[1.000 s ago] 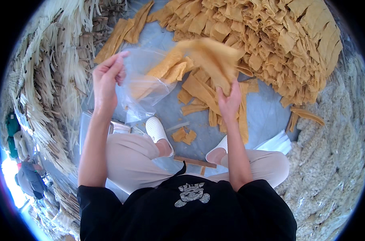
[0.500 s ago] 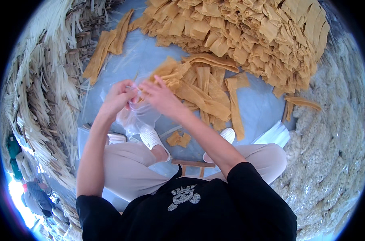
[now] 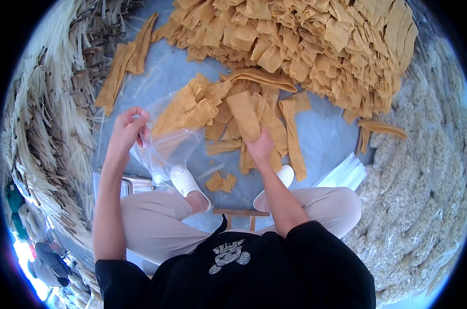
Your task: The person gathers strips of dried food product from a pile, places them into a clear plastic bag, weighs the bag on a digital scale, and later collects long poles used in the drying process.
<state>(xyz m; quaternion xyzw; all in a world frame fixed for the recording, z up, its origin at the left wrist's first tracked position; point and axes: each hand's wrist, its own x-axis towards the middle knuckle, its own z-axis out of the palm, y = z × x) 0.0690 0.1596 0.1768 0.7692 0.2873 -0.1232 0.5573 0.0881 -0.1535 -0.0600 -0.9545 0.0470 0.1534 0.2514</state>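
Left hand (image 3: 126,131): is grasping clear bag (image 3: 181,153).
Right hand (image 3: 261,147): is grasping yellow strip (image 3: 243,114).
Yellow pile (image 3: 300,44): beyond right hand.

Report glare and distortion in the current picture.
Head view: blown-out glare at lower left, beside the distant person; head view: faint highlights on the clear bag, small glints on the pale heap at right; head view: a curved black fisheye border.

We count one left hand (image 3: 126,133), one right hand (image 3: 261,147), one clear plastic bag (image 3: 174,154) at nine o'clock, two white clogs (image 3: 184,180) at eight and four, one huge tan heap (image 3: 300,44) at one, two loose strips (image 3: 113,77) at ten. Tan sheets (image 3: 274,131) mid-dial overlap too much, lol.
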